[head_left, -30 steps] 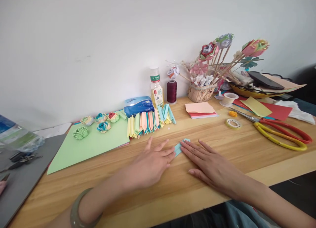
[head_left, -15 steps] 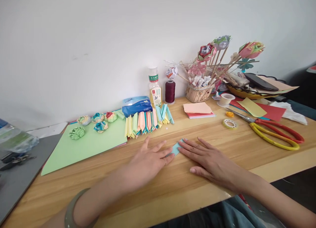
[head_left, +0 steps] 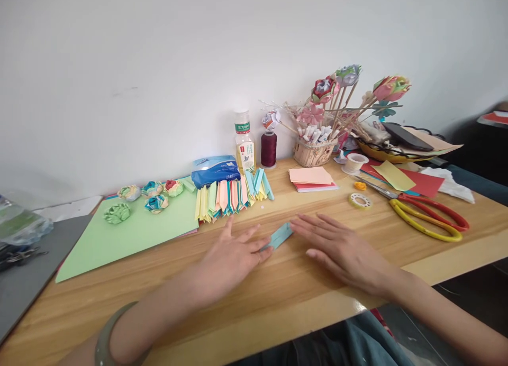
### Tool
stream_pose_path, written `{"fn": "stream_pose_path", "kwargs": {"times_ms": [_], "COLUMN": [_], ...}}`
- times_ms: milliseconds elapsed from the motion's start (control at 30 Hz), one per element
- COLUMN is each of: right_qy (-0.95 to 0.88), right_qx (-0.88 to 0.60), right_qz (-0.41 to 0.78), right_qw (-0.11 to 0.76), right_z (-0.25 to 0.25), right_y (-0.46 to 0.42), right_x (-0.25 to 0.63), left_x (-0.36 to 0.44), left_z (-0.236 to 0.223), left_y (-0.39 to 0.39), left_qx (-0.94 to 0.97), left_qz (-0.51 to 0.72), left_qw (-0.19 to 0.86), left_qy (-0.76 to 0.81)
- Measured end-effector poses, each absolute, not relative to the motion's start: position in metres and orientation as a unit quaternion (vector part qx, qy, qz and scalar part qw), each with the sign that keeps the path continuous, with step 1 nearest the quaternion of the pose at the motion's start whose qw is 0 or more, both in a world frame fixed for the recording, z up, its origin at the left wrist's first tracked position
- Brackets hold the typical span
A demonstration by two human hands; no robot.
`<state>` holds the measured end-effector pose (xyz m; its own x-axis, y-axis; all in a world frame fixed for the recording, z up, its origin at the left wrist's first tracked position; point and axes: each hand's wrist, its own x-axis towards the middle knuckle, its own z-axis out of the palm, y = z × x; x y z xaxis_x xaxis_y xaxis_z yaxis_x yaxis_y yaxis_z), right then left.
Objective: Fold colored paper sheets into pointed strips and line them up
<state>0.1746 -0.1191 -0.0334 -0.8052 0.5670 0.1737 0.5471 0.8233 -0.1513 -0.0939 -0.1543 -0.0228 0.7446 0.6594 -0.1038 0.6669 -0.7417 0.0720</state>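
A small strip of folded light-blue paper (head_left: 281, 235) lies slantwise on the wooden table between my hands. Fingertips of my left hand (head_left: 234, 249) rest on its lower left end, with the fingers spread. My right hand (head_left: 337, 244) lies flat at the upper right end, its fingertips at the paper's edge. Neither hand grips the strip. Beyond them stands a row of folded paper pieces (head_left: 226, 199) in yellow, green, pink and blue.
Paper flowers (head_left: 156, 203) sit on green sheets (head_left: 130, 244) at left. Behind are a tissue pack (head_left: 216, 170), bottle (head_left: 245, 149) and thread spool (head_left: 269, 149). On the right lie a paper stack (head_left: 311, 178), tape roll (head_left: 360, 200), scissors (head_left: 424, 220) and a flower basket (head_left: 313, 153).
My hands have spread slightly apart, so more of the blue strip shows between them. The view has shifted a little to the right.
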Motion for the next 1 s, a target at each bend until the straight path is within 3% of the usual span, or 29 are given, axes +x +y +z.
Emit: {"fn": "stream_pose_path", "kwargs": {"times_ms": [233,400,633,1000], "right_qy": [-0.959,-0.961,-0.966,-0.946], "right_qx": [-0.261,-0.255,-0.245,-0.294], "right_qz": [0.107,0.107,0.038,-0.066], "right_qw": [0.033,0.026,0.079,0.115], "right_z": [-0.035,-0.037,-0.048,-0.053], "right_y": [-0.123,-0.125,-0.130,-0.141], "right_x": [0.158,0.162,0.162,0.159], "left_x": [-0.102,-0.098,-0.075,-0.072], "left_z": [-0.008,-0.007,-0.032,-0.032], "left_y": [-0.156,-0.156,-0.163,-0.168], "left_qx": [0.933,0.929,0.936,0.928], "left_qz": [-0.073,-0.012,-0.068,-0.053], "left_qw": [0.058,0.011,-0.045,-0.064], "left_qy": [0.347,0.370,0.342,0.362]}}
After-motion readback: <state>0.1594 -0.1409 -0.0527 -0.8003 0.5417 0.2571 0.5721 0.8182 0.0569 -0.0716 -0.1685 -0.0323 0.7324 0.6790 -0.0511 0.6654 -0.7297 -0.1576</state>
